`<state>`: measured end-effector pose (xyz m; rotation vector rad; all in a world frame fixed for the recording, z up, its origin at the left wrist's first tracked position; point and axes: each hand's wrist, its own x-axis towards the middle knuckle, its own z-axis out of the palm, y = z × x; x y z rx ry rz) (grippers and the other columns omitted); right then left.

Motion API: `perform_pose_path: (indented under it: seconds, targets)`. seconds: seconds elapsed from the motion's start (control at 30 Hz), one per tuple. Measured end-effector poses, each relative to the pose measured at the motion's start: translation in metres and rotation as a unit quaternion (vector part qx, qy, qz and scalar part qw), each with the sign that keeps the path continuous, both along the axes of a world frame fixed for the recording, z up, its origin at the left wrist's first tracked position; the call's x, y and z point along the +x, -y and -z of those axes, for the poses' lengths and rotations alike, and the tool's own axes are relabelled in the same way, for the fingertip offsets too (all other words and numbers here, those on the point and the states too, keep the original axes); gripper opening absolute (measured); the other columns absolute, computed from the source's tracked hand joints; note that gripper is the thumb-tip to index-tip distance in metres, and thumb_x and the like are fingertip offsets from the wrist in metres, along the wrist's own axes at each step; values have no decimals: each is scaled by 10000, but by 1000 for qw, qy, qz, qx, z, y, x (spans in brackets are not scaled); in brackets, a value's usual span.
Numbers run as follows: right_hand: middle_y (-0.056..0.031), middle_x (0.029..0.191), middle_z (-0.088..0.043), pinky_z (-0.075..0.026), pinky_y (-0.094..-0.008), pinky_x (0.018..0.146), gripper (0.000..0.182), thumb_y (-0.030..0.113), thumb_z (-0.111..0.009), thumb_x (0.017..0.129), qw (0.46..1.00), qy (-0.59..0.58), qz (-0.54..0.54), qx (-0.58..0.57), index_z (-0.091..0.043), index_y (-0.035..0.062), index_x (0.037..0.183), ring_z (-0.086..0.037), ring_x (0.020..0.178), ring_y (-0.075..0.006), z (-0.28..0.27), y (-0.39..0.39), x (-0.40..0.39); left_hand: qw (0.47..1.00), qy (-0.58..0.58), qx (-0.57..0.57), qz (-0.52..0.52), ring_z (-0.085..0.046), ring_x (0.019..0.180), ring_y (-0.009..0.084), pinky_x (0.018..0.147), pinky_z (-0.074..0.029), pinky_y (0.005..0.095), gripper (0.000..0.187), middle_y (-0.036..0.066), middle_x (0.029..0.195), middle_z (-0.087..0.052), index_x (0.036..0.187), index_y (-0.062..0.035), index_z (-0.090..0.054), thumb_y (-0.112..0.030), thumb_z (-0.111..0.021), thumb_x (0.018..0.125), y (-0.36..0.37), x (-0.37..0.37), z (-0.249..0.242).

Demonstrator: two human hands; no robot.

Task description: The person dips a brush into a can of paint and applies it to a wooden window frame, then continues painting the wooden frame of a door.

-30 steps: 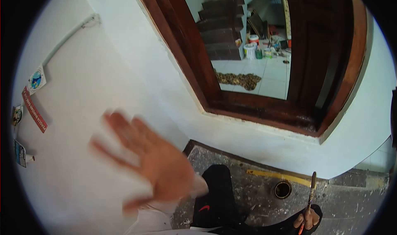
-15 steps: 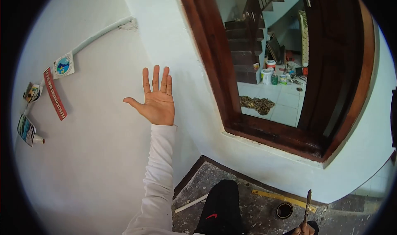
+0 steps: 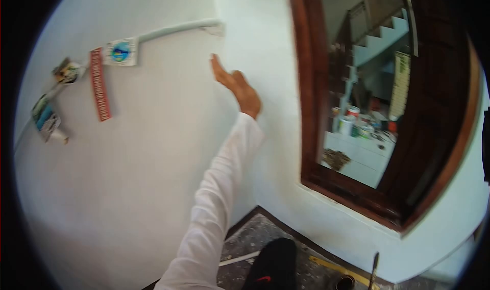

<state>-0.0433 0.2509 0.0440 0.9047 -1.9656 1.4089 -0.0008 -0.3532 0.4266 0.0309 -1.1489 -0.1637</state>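
My left hand [image 3: 237, 88] is raised in a white sleeve, seen nearly edge-on, with its fingers stretched out and nothing in them. It overlaps the corner where the pale left wall [image 3: 153, 162] meets the wall beside the window. Upright at the bottom right edge stands a paintbrush [image 3: 375, 269], its tip dark; my right hand is below the frame. Beside the brush on the floor is a small round pot [image 3: 345, 282] with a dark inside.
A brown wooden window frame [image 3: 306, 111] fills the right, with stairs and paint cans [image 3: 347, 124] beyond it. Stickers and a red strip [image 3: 99, 86] hang along a pipe [image 3: 178, 29] on the left wall. A yellow strip [image 3: 332, 267] and a white stick [image 3: 240, 259] lie on the floor.
My left hand has turned from palm facing me to edge-on and shifted right in view. The view has tilted up and left, and my right hand has left the frame.
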Motion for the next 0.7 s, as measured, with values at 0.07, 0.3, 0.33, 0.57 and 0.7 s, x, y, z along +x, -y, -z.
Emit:
perform_pose_path:
  seconds: [0.07, 0.3, 0.33, 0.57, 0.7]
  targets:
    - [-159, 948, -711, -521, -446, 794, 163, 207, -648, 1042, 993, 115, 23, -14, -695, 51, 1032, -660, 860, -293, 30, -24, 18, 998, -49, -34, 28, -113, 1670, 301, 1356, -73, 468, 710, 159, 1808, -150, 1722, 3, -146, -432, -348, 1199, 36, -18, 5]
    - [-72, 1029, -686, -574, -392, 729, 403, 26, -881, 858, 984, -140, 109, -20, -731, 124, 1219, -701, 832, -258, -103, 11, 24, 984, 25, -25, -172, -455, 1396, 373, 1273, -270, 461, 763, 275, 1691, -341, 1692, 28, -289, -529, -241, 1172, 24, -48, 23]
    - [-72, 1029, -686, -574, -392, 729, 403, 26, -881, 858, 983, -137, 124, -20, -731, 124, 1219, -701, 832, -258, -116, 12, 15, 983, 24, -23, -183, -504, 1357, 383, 1261, -298, 460, 779, 292, 1675, -369, 1687, 31, -310, -543, -226, 1168, 22, -44, 23]
    - [-74, 1170, -650, -586, -393, 823, 545, 50, -938, 805, 947, -273, 168, 23, -738, 137, 1305, -660, 1024, -273, -182, 38, -56, 973, 28, 52, -221, -580, 1270, 473, 1262, -326, 509, 788, 325, 1471, -562, 1656, 31, -363, -566, -179, 1177, -5, -44, 22]
    - [-78, 1187, -635, -593, -378, 817, 579, 37, -892, 838, 903, -371, 215, 32, -724, 145, 1381, -632, 1065, -260, -220, 47, -99, 982, 47, 64, -169, -404, 1468, 454, 1297, -249, 540, 894, 295, 1626, -385, 1692, -15, -304, -695, -168, 1128, -14, -49, 21]
